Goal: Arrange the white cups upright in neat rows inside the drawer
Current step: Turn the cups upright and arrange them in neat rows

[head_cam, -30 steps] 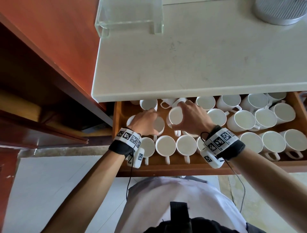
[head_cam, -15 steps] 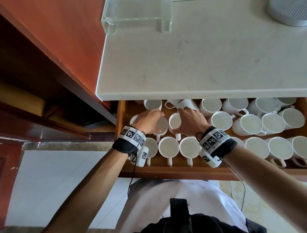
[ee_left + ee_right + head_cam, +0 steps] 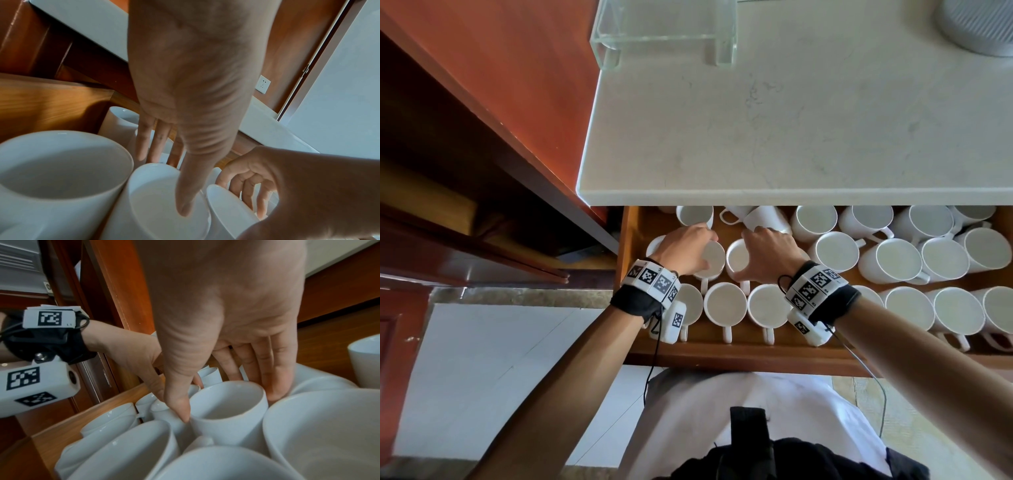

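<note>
Under the pale stone countertop [image 3: 791,113], open brown wooden drawer [image 3: 722,349] holds the white ceramic cups [image 3: 907,306]. Left hand [image 3: 683,251] and right hand [image 3: 770,253] each pinch one upright middle-row cup [image 3: 164,199], [image 3: 228,410], thumb opposite fingers. Best: slide both level, aligning with the front row.

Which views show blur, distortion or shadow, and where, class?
Head view: sharp, wide-angle bend in the countertop edge, which shades the drawer's back row of cups. Left wrist view: dim, the left hand looms large and soft. Right wrist view: brighter, the nearest cup is blurred and stretched at the frame's edge.
</note>
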The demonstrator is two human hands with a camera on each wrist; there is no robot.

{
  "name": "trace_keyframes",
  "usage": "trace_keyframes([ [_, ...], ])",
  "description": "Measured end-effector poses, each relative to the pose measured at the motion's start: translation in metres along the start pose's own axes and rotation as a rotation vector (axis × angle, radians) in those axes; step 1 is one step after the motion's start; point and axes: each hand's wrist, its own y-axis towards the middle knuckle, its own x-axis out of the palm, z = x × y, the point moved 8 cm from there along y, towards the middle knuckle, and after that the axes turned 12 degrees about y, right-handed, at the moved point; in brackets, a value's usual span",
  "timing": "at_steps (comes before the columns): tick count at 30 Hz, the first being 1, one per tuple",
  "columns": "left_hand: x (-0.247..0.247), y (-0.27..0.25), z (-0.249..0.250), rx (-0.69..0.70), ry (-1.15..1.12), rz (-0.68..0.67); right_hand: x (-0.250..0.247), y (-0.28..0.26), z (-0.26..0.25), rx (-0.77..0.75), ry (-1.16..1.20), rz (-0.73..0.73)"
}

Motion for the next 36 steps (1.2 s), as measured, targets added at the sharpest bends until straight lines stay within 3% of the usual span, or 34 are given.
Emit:
trace_keyframes([
  [10, -0.007, 0.001, 0.013, 0.029, 0.081, 0.019, -0.008, -0.007, 0.023, -0.083, 0.034, -0.107],
  [14, -0.016, 0.007, 0.036, 0.095, 0.073, 0.074, -0.019, -0.018, 0.054, -0.056, -0.014, -0.124],
  [18, -0.013, 0.018, 0.060, 0.145, 0.091, 0.042, -0.012, -0.030, 0.073, -0.064, -0.064, -0.159],
  [27, 0.002, 0.024, 0.077, 0.177, 0.157, -0.063, -0.006, -0.031, 0.072, -0.173, -0.179, -0.211],
  [36, -0.001, 0.024, 0.082, 0.133, 0.172, -0.073, 0.001, -0.028, 0.054, -0.108, -0.232, -0.177],
])
